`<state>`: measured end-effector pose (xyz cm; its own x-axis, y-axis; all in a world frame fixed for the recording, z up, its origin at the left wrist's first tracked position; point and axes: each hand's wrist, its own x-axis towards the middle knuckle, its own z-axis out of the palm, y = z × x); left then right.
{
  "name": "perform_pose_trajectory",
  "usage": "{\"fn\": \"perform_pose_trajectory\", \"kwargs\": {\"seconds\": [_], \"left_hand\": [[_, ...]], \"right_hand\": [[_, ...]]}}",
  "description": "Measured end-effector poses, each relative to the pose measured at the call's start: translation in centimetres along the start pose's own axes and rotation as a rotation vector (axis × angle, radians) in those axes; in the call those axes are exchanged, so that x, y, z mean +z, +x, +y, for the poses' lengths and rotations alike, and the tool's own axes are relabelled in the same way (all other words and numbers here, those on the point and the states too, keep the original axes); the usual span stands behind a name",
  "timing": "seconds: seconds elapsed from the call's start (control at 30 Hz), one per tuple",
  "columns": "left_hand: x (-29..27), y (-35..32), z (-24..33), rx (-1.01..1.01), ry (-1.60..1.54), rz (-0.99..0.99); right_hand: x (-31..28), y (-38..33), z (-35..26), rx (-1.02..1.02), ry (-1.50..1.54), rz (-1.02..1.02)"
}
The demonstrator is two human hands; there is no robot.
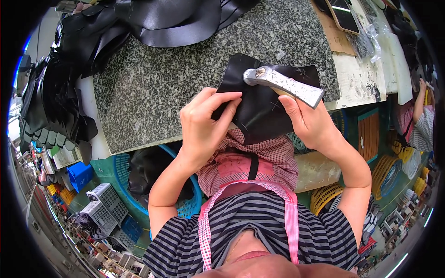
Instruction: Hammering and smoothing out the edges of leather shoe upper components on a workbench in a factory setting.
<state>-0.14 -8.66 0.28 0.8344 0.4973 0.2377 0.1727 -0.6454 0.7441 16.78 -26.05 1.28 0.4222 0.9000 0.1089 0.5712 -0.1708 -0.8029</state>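
A black leather piece with pale marks lies across the front edge of the speckled stone slab, part of it hanging over my lap. My left hand pinches the leather's left edge between thumb and fingers. In my right hand is a hammer, its handle mostly hidden by the grip. The worn metal head is over the leather, with the round face toward the left and the flat wedge end toward the right. Whether the head touches the leather I cannot tell.
Stacked black leather pieces cover the slab's far left, and more hang at the left side. A phone rests on cardboard at the far right. Below the bench, a blue basket holds black leather. Another person is at the right.
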Motion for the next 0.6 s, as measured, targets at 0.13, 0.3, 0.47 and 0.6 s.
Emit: {"fn": "perform_pose_trajectory", "kwargs": {"seconds": [0.13,0.3,0.47,0.6], "left_hand": [[-0.2,0.2,0.3,-0.13,-0.047,-0.008],[-0.3,0.7,-0.4,-0.124,-0.068,-0.025],[-0.8,0.7,-0.3,-0.049,-0.082,-0.102],[-0.4,0.5,0.9,-0.162,-0.05,-0.105]], "right_hand": [[0.1,0.1,-0.1,-0.028,0.002,0.007],[-0.2,0.2,-0.4,0.0,0.015,-0.033],[-0.1,0.3,-0.4,-0.025,0.009,-0.016],[-0.2,0.1,-0.4,0.005,-0.011,-0.016]]}}
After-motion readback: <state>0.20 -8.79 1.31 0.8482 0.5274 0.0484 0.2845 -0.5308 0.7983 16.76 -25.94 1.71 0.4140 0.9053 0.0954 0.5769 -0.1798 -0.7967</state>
